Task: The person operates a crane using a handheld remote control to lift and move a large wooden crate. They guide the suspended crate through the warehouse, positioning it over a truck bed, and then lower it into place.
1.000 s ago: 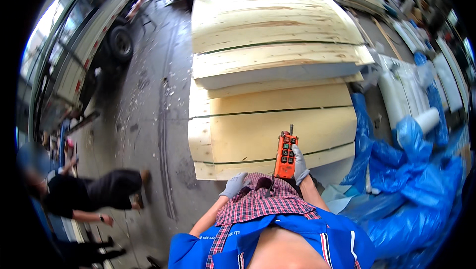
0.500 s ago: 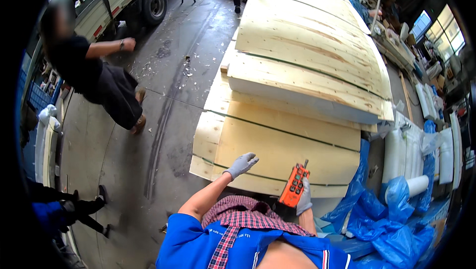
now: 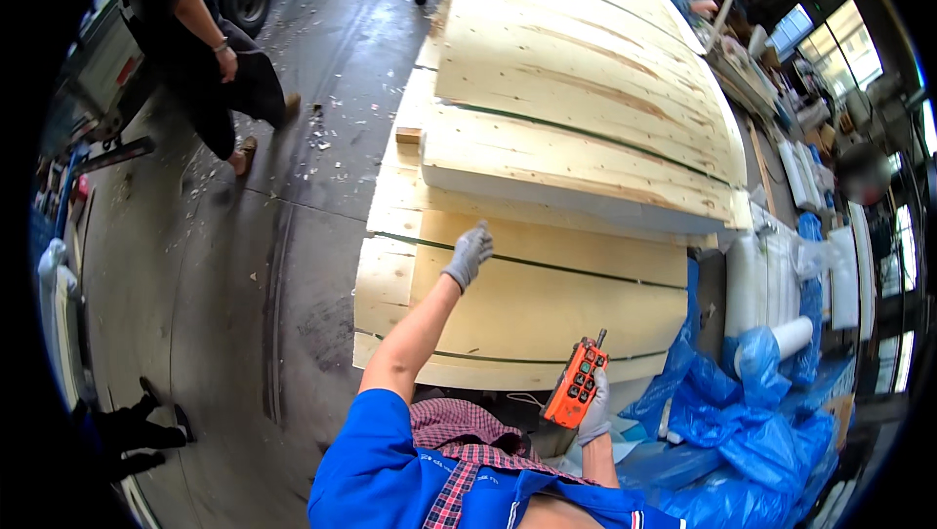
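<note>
Right hand grips the orange remote, its long axis slanting, antenna up-right; left hand hangs forward, loosely unclenched.

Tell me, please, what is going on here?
The person's gloved right hand holds an orange remote control. The gloved left hand extends over the lower pile of pale wooden sheets, holding nothing; contact is unclear. A higher pile stands beyond it, and blue plastic lies crumpled at the right. At the left, a co-worker is mid-stride.

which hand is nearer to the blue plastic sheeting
Right. The right hand, holding an orange remote, is just left of the blue plastic sheeting; the left hand is farther left, over the pale boards.
</note>
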Available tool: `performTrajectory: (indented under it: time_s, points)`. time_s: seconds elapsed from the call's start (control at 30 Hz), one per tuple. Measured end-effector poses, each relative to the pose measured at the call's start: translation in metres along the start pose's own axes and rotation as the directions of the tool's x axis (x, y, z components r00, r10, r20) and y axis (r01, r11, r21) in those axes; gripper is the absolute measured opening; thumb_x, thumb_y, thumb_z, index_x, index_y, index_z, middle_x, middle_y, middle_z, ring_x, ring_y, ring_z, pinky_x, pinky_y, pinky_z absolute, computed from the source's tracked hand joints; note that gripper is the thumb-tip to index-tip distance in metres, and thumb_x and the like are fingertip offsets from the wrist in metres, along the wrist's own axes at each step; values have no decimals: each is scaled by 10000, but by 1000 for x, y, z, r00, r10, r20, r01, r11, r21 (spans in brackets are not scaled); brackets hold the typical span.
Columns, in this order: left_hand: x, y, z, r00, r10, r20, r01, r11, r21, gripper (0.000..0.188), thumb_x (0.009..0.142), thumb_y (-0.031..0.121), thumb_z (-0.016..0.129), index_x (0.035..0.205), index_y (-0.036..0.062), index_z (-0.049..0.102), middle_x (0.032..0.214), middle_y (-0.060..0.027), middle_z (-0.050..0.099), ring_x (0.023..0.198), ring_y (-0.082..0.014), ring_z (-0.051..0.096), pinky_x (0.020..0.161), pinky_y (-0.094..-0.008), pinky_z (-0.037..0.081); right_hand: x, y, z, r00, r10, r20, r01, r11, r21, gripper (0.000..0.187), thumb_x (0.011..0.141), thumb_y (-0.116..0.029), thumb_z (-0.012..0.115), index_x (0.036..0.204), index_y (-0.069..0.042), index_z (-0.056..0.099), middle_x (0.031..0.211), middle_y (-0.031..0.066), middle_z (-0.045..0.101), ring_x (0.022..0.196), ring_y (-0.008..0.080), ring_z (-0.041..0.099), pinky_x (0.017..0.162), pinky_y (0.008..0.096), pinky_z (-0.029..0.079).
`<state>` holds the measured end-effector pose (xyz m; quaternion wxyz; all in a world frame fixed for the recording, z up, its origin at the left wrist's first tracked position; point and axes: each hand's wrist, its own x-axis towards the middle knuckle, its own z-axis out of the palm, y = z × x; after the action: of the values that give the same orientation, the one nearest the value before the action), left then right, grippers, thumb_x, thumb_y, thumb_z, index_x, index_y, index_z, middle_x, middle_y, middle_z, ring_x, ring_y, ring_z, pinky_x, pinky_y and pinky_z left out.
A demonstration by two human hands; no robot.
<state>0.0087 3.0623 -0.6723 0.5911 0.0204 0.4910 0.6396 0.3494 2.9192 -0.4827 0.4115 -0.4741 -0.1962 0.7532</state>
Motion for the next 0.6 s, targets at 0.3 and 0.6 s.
performTrajectory:
  time_s: [0.3,0.6]
  points:
    - [106,37,-4,991,-56,-124,27,974,-226,906,796,648,620,1422,81,292,1397,-172,359,1237,-296,426,1006,-391,398,26,-12,-3,995,86,56,-94,982,165,436,999,-378,389,1196,-26,556,1007,103,669,835,197,662,772,335,551]
    - [147,35,57,988,-4,-152,-42,955,-293,1025,766,577,699,1459,61,147,1452,-177,311,1338,-335,347,1053,-461,385,37,-51,-40,995,13,103,-19,998,58,431,1027,-350,315,1243,-39,522,1040,75,651,884,158,658,808,309,555]
